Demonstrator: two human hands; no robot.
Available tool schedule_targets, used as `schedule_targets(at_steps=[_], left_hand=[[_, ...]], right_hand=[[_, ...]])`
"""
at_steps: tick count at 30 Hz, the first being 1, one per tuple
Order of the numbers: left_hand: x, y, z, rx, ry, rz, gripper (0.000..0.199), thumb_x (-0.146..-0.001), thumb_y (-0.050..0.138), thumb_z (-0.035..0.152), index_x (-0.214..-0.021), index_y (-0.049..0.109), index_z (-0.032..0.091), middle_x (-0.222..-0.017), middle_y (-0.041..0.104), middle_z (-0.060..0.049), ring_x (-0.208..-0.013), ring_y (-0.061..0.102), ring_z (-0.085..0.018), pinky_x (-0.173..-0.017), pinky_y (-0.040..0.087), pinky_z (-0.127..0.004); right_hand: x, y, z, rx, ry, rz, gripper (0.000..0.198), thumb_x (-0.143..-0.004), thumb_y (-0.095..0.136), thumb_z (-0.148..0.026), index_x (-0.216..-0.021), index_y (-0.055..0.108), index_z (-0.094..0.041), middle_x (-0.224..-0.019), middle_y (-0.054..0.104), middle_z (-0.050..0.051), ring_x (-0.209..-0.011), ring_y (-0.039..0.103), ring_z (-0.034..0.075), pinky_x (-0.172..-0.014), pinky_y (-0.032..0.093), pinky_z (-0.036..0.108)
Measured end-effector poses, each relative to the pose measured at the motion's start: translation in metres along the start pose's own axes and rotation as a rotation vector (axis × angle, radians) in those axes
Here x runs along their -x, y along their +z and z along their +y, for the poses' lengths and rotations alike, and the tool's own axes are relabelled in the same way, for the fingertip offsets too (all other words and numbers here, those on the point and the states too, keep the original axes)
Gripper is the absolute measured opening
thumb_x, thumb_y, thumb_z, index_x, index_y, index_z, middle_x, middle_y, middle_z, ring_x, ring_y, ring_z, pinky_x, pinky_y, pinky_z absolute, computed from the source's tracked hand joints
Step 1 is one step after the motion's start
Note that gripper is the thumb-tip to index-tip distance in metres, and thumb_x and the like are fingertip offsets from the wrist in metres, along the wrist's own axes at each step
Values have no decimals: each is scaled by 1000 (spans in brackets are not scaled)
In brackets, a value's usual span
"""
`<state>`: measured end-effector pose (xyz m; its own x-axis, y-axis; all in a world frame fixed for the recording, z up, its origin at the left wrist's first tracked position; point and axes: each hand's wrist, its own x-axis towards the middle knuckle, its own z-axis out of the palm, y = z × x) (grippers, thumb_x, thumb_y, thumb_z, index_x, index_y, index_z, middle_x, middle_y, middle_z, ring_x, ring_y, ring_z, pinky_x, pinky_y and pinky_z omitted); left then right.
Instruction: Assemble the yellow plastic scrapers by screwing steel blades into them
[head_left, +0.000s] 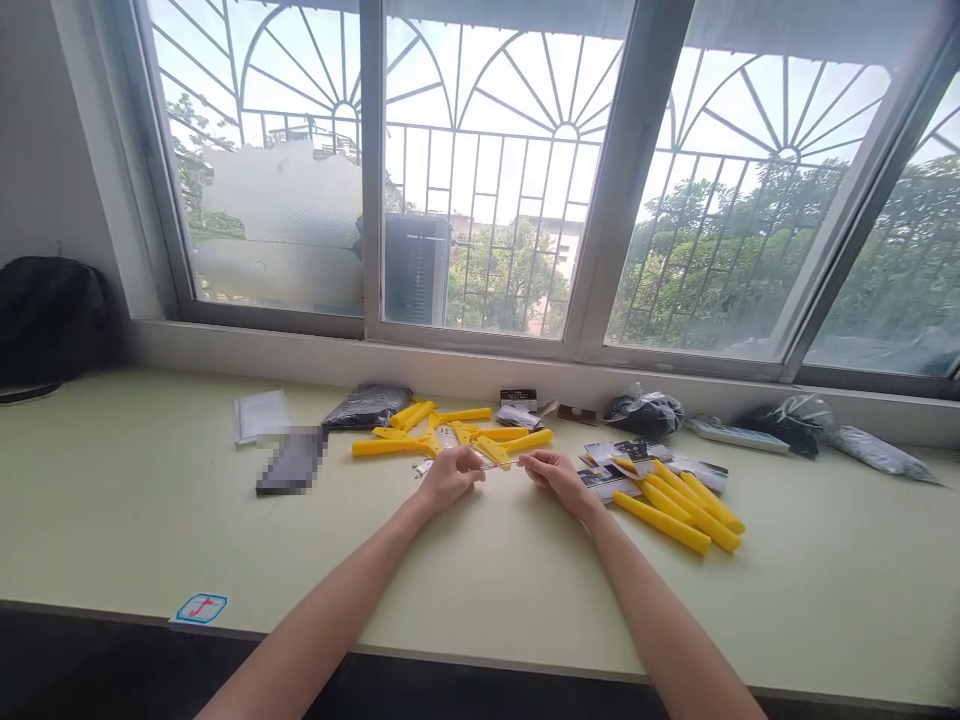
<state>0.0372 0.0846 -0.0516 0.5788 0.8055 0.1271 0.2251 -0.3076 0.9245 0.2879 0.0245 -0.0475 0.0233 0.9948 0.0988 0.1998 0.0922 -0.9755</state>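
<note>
Over the middle of the table, a thin, slender rod (498, 465) spans the gap between my two hands; it is too small to name more exactly. My left hand (450, 480) is closed on its left end, and my right hand (556, 478) pinches the right end. Just behind them lie several yellow plastic handles with flat, widened heads (431, 440). Small metallic bits (422, 467) sit beside my left hand. To the right of my right hand, several plain yellow handle tubes (686, 510) rest partly on printed cards (604, 483).
A dark grey block (292, 462), partly blurred, and a white flat pack (260, 416) lie at left. Along the window sill are a bag of dark parts (367, 406), more plastic bags (645, 412) and a black box (517, 401). A marked label (201, 608) is at the front edge.
</note>
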Motion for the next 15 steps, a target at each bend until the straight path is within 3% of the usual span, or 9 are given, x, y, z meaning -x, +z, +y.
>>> schedule_targets(at_steps=[15], left_hand=[[-1,1,3,9,11,2,34,-100,63,38,-125,63,16,-121,67,-9,-101,68,-22,-86,60,-42]], right_hand=[[-3,1,4,18,-8,13,33,-101,64,-39,-126,63,-16,-124,65,9,-104,68,24,-89,59,43]])
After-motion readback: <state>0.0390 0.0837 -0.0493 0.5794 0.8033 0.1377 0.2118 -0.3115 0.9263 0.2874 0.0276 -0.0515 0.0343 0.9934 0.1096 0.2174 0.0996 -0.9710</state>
